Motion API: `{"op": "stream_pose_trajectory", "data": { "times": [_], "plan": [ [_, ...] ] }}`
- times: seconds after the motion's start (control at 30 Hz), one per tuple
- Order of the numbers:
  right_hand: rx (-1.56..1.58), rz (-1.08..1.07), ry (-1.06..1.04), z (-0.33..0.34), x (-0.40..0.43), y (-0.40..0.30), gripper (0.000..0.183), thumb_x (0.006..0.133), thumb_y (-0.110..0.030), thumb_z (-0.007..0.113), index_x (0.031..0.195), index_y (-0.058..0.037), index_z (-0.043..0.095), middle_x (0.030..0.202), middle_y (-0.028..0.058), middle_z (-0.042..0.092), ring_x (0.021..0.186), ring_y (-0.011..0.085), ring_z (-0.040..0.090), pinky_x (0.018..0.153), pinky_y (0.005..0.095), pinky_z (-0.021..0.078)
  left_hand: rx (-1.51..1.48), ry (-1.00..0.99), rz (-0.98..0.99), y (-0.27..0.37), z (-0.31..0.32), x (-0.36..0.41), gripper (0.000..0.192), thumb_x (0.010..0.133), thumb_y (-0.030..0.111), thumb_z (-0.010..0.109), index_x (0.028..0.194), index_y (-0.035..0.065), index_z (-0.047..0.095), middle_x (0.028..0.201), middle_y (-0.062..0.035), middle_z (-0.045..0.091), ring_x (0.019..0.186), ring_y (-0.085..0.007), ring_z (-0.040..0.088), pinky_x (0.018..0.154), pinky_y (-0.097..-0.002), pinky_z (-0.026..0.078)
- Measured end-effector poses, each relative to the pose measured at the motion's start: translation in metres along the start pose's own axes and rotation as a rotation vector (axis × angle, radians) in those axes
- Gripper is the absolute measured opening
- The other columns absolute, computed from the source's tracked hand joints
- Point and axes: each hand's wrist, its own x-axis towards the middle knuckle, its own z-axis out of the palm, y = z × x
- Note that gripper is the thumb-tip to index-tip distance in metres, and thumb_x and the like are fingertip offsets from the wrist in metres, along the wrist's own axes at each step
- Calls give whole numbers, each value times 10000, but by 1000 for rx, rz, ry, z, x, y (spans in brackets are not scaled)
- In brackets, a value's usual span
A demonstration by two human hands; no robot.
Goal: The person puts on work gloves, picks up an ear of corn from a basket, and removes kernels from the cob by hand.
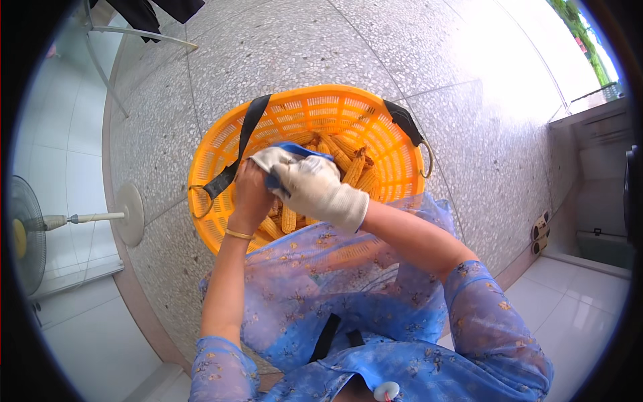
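My left hand (253, 188) is bare, with a yellow bangle on its wrist, and its fingers grip a white and blue work glove (274, 157). A white knitted glove covers my right hand (311, 186), which lies against that other glove; its fingers are partly hidden. Both hands are over an orange plastic basket (306, 93) that holds several yellow corn cobs (355, 168). A black strap (253, 120) crosses the basket's left side near my left hand.
A second black strap (403, 120) and a metal hook (428, 158) are at the basket's right rim. On the left a pedestal fan (27, 236) reaches towards the speckled floor (311, 45). A metal rack (143, 34) with dark cloth stands upper left, slippers (540, 233) at the right.
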Motion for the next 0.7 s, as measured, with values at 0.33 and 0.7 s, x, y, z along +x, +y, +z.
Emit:
{"op": "stream_pose_trajectory", "data": {
  "times": [0.33,0.7],
  "plan": [
    [780,594,209,-74,23,38,234,917,-239,642,1022,-36,692,776,41,712,663,72,643,538,230,485,-1500,56,-1060,-25,-30,20,409,1003,414,519,1150,41,597,1075,-99,678,906,-227,689,782,-370,574],
    [-129,184,-127,-7,14,9,488,834,-483,673,995,-23,647,882,173,679,857,336,677,750,453,525,-1979,68,-903,19,-13,18,566,1027,495,388,1354,46,495,1323,-132,576,1225,-269,541,1039,-433,427]
  ]
}}
